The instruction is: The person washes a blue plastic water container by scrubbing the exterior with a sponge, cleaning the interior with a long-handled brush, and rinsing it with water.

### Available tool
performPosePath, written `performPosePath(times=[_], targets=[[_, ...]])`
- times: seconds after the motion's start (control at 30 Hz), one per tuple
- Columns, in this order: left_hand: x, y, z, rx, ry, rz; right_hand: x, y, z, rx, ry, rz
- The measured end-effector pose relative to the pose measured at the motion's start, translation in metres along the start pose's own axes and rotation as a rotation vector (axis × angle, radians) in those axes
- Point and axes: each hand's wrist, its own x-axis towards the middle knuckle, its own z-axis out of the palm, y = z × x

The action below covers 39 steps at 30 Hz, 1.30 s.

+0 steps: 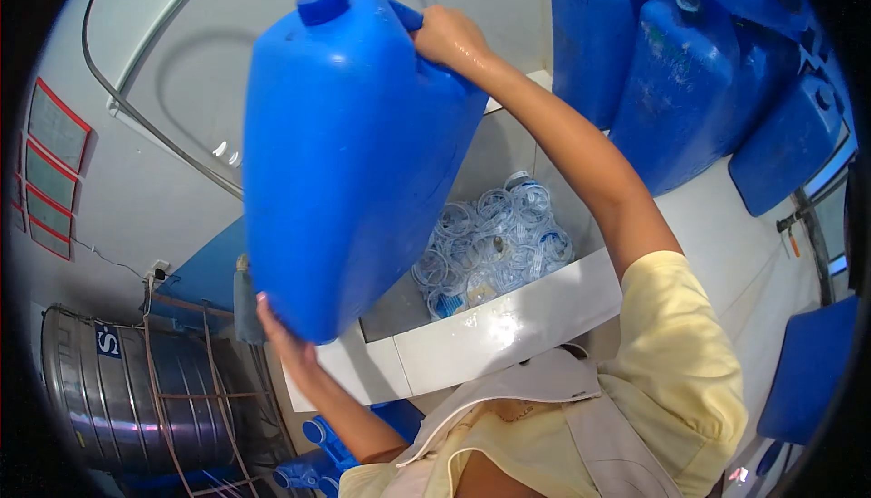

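A large blue plastic jerrycan [349, 153] is held up in front of me, tilted, its blue screw cap [323, 4] on at the top. My right hand [449, 40] is closed round its handle at the upper right. Low on the can's left side, my left hand [288, 339] supports the bottom, its fingers partly hidden behind the can. Below and beyond the can, a tiled basin [508, 317] holds a heap of clear plastic containers [494, 244], partly covered from view by the can.
Several blue jerrycans [676, 72] stand at the back right, with another blue can [807, 371] at the right edge. A ribbed steel tank [127, 389] lies at lower left beside a metal frame [213, 395]. Smaller blue containers [318, 462] sit below the basin. A grey hose [163, 131] runs along the wall.
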Motion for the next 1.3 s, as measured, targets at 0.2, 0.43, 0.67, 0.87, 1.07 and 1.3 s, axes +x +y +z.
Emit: performPosePath(times=[0.2,0.43,0.67,0.87,1.07,1.3], targets=[[0.005,-0.056,-0.038,0.059,-0.003,-0.079,-0.024,0.032,0.028,-0.134,-0.159,-0.001],[0.01,-0.007,-0.002,0.099,0.037,0.029,-0.015,0.019,0.006,-0.039,-0.047,0.028],[-0.002,-0.028,-0.036,0.184,0.04,0.009,-0.032,0.026,0.018,-0.128,-0.166,-0.033],[0.006,0.004,0.006,0.118,0.049,0.055,0.004,0.007,0.0,0.037,-0.087,0.057],[0.017,-0.027,0.004,0.186,-0.025,0.113,-0.036,0.124,0.075,0.242,-0.249,-0.028],[0.022,0.042,0.11,0.606,-0.205,0.485,-0.142,0.211,0.138,1.05,-0.478,0.479]])
